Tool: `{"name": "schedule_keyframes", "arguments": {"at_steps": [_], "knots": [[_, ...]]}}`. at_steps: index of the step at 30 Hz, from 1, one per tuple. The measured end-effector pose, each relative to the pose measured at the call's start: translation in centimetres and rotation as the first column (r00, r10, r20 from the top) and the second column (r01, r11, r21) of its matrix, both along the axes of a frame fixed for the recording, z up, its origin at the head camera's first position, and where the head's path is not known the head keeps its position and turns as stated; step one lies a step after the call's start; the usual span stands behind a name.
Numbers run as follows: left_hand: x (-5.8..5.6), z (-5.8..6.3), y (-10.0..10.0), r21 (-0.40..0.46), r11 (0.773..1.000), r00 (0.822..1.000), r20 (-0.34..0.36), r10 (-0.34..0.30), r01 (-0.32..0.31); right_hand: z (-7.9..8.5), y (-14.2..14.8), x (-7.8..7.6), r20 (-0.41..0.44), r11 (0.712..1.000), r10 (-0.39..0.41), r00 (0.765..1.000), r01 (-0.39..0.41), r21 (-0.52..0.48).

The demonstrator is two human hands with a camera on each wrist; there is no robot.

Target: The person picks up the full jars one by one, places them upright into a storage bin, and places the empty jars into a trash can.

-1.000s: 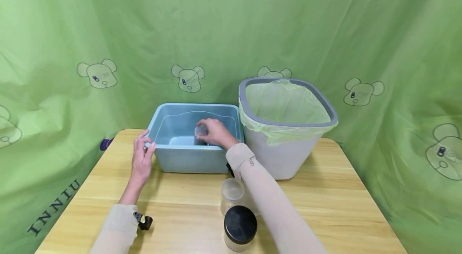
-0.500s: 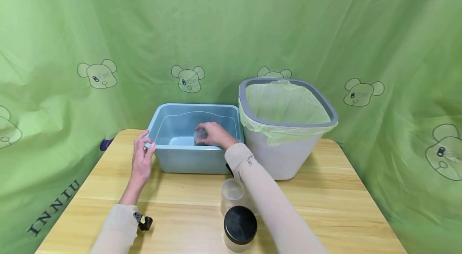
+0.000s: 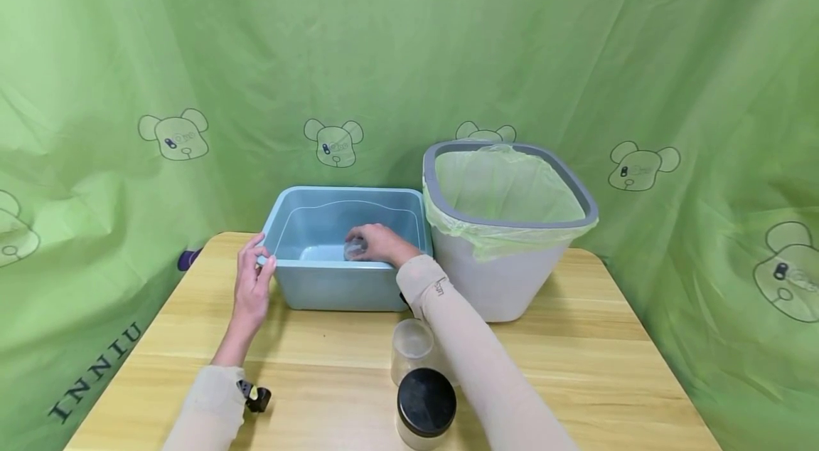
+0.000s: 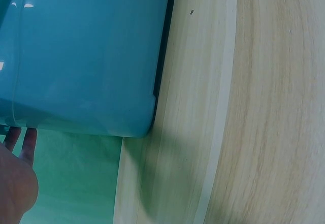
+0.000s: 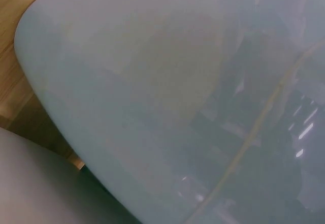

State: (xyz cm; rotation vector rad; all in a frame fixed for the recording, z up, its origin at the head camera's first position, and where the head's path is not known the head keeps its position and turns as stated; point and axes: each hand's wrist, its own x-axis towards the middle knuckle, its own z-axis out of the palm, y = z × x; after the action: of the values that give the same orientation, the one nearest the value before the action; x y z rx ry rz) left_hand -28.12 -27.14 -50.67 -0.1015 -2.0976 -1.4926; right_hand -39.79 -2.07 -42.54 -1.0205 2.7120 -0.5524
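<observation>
My right hand (image 3: 382, 245) reaches over the front rim of the light blue plastic basin (image 3: 339, 287) and grips a small clear plastic cup (image 3: 353, 250) low inside it. Fingers and wall hide part of the cup. At the basin's front left corner, my left hand (image 3: 251, 284) holds the rim between thumb and fingers. The left wrist view has that hand (image 4: 18, 183) at the lower left, fingertips against the basin (image 4: 86, 56). Only the basin's outer wall (image 5: 137, 82) fills most of the right wrist view; the right hand is out of sight there.
A white bin (image 3: 489, 287) with a grey rim and green liner stands right beside the basin. Near the right forearm are a clear open jar (image 3: 409, 351) and a jar with a black lid (image 3: 426, 405). A green curtain (image 3: 409, 45) hangs behind the wooden table (image 3: 320, 394).
My right hand has lowered the cup deeper into the basin, and its rim has tilted out of clear view. My left hand has stayed on the basin's corner.
</observation>
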Motion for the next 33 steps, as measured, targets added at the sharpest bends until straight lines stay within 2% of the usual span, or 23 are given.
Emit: {"name": "schedule_keyframes", "arguments": {"at_steps": [6, 11, 18, 22, 26, 30, 33], "knots": [[0.0, -0.2, 0.3, 0.01, 1.0, 1.0, -0.002, -0.006, 0.006, 0.0, 0.3, 0.2, 0.015, 1.0, -0.003, 1.0, 0.003, 0.01], [0.1, -0.3, 0.4, 0.019, 1.0, 1.0, 0.007, -0.003, 0.003, 0.3, 0.6, 0.4, -0.05, 1.0, -0.009, 0.999, 0.009, 0.003], [0.1, 0.0, 0.2, 0.014, 1.0, 1.0, 0.027, 0.006, -0.007, 1.7, 1.1, 1.6, -0.141, 0.992, -0.032, 0.989, 0.014, -0.126], [0.0, 0.2, 0.1, 0.019, 1.0, 0.999, 0.034, 0.006, -0.006, 3.6, 1.8, 3.4, -0.162, 0.978, -0.022, 0.987, -0.013, -0.209], [0.2, 0.4, 0.1, 0.009, 1.0, 0.999, 0.045, 0.009, -0.009, 5.0, 3.2, 5.8, -0.16, 0.955, 0.016, 0.987, -0.063, -0.289], [0.3, 0.3, 0.0, 0.0, 1.0, 0.999, 0.032, 0.005, -0.005, 5.9, 5.1, 8.3, -0.16, 0.933, 0.047, 0.986, -0.101, -0.344], [0.2, 0.3, 0.0, 0.003, 1.0, 1.0, 0.018, -0.002, 0.002, 5.9, 6.8, 10.1, -0.159, 0.924, 0.054, 0.986, -0.11, -0.366]]}}
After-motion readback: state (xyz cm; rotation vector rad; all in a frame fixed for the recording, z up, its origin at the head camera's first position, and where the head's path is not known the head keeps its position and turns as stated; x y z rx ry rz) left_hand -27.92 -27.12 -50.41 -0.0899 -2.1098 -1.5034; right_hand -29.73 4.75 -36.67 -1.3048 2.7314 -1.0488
